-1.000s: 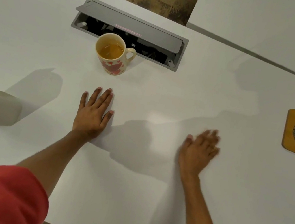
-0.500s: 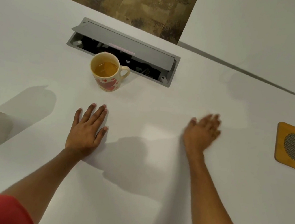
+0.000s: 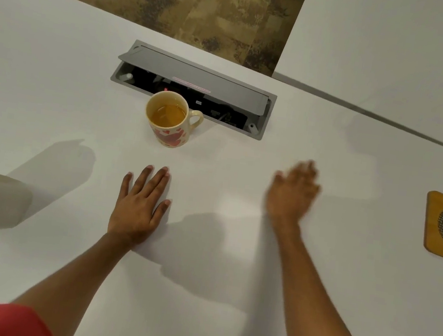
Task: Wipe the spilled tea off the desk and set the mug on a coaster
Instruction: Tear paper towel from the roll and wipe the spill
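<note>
Since a moment ago my right hand [image 3: 292, 193], blurred, fingers spread and empty, has drifted up-frame while my left hand [image 3: 139, 204] lies flat; the mug [image 3: 171, 118] at upper centre remains off the coaster [image 3: 434, 223] at right edge, no cloth visible.
</note>
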